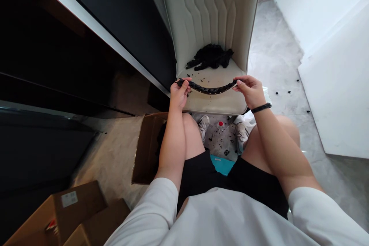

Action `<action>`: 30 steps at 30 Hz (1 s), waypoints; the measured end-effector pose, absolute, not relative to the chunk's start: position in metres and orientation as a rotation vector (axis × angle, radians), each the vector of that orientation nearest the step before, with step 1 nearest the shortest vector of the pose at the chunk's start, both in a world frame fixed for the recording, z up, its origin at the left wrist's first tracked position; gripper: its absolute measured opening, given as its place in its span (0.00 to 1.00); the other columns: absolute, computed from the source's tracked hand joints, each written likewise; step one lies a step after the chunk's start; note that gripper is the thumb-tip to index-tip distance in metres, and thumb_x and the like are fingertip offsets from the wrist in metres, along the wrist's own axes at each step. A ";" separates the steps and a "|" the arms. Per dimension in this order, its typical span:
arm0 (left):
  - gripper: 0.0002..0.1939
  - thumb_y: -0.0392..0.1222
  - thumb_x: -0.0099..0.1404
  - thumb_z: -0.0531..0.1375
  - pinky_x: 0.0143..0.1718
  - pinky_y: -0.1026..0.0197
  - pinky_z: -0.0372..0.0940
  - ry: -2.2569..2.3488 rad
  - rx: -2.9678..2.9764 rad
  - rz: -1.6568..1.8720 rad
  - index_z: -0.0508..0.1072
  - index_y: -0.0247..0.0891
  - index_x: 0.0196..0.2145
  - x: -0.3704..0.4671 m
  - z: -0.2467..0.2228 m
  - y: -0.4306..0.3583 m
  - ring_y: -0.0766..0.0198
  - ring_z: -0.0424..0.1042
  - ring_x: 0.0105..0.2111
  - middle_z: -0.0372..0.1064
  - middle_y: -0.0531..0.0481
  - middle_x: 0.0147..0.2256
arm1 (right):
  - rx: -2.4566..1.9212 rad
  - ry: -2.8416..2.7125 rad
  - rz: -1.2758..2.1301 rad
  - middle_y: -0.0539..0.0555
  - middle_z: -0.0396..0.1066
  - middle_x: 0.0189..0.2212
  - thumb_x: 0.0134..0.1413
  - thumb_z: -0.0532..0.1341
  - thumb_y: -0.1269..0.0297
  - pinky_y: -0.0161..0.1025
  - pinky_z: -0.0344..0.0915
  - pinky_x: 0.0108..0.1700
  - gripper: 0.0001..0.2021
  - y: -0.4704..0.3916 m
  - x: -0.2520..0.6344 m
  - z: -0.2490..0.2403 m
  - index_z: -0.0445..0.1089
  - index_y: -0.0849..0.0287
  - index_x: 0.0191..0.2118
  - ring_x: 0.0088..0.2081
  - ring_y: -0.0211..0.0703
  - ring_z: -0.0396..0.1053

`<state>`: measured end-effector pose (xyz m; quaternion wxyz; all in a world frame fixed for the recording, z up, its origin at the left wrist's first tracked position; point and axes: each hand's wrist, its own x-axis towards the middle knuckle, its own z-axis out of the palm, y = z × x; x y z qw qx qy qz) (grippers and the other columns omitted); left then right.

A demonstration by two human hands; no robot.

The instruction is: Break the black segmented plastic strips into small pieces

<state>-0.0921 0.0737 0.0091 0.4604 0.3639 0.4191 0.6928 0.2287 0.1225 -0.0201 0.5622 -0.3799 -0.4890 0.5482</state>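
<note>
A black, bumpy strip [211, 91] hangs in a shallow curve between my two hands, over the front part of a beige chair seat [213, 104]. My left hand [180, 91] pinches its left end. At the other end, the fingertips of my right hand [248, 88] are closed on the strip; a black bracelet [261, 108] circles that wrist. Farther back on the seat lies a heap of black pieces [211, 57], against the chair's backrest. Small black scraps [198, 78] are scattered between the heap and the strip.
An open cardboard box [145, 150] stands beside my left leg, with more boxes [79, 203] at lower left. Black bits and a red-capped object [220, 124] are on the floor between my feet. Dark glossy panels [72, 57] line the left; a white panel [340, 96] stands right.
</note>
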 end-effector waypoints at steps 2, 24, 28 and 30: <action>0.29 0.62 0.47 0.85 0.28 0.71 0.64 1.026 0.893 1.731 0.87 0.39 0.37 -0.092 0.009 0.074 0.78 0.69 0.25 0.76 0.56 0.29 | -0.933 -1.169 1.228 0.50 0.80 0.35 0.48 0.83 0.41 0.38 0.80 0.35 0.25 0.124 0.230 -0.020 0.84 0.53 0.45 0.30 0.37 0.77; 0.31 0.68 0.51 0.81 0.26 0.69 0.59 1.041 0.846 1.931 0.78 0.39 0.31 -0.099 0.002 0.080 0.77 0.61 0.24 0.69 0.57 0.31 | -0.792 -1.280 1.215 0.51 0.75 0.39 0.47 0.83 0.41 0.41 0.73 0.33 0.27 0.131 0.242 -0.013 0.79 0.48 0.46 0.32 0.39 0.68; 0.36 0.69 0.42 0.83 0.26 0.69 0.59 1.055 0.765 1.942 0.75 0.39 0.31 -0.098 0.007 0.079 0.77 0.60 0.24 0.66 0.59 0.30 | -0.804 -1.308 1.181 0.52 0.76 0.42 0.47 0.83 0.49 0.42 0.74 0.35 0.24 0.134 0.242 -0.018 0.77 0.50 0.46 0.34 0.40 0.69; 0.36 0.69 0.41 0.83 0.27 0.69 0.60 1.080 0.732 1.943 0.74 0.40 0.31 -0.097 0.010 0.077 0.77 0.59 0.25 0.63 0.59 0.30 | -0.819 -1.325 1.181 0.51 0.74 0.38 0.49 0.81 0.49 0.42 0.73 0.35 0.22 0.134 0.242 -0.019 0.76 0.50 0.45 0.33 0.40 0.68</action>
